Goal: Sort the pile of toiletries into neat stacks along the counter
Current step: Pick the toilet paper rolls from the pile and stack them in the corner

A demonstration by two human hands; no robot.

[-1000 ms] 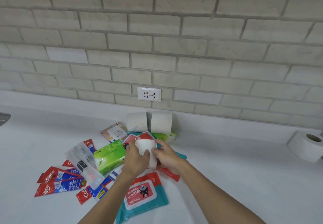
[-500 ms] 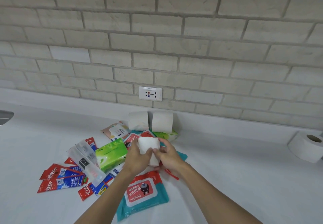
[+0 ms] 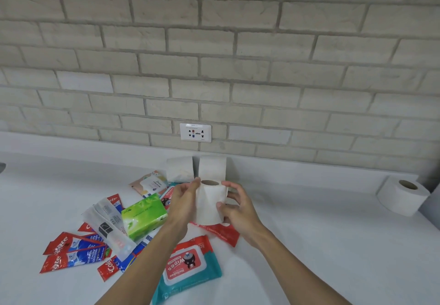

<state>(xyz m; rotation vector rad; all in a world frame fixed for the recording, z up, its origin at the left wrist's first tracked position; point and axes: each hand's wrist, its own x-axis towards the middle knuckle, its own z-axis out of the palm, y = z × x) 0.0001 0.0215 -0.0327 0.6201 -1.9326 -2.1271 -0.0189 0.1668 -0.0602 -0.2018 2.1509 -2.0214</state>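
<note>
Upright white cardboard-cored paper roll [image 3: 210, 205] held between left hand [image 3: 184, 201] and right hand [image 3: 239, 209], both grips half-closed round its sides.

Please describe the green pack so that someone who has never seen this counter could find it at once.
Find the wall socket in the brick wall, then look straight down to the white counter. The green tissue pack lies left of the left hand, which holds a toilet roll. Only it is bright green; beside it lie red-and-blue toothpaste boxes and a clear packet.
</note>
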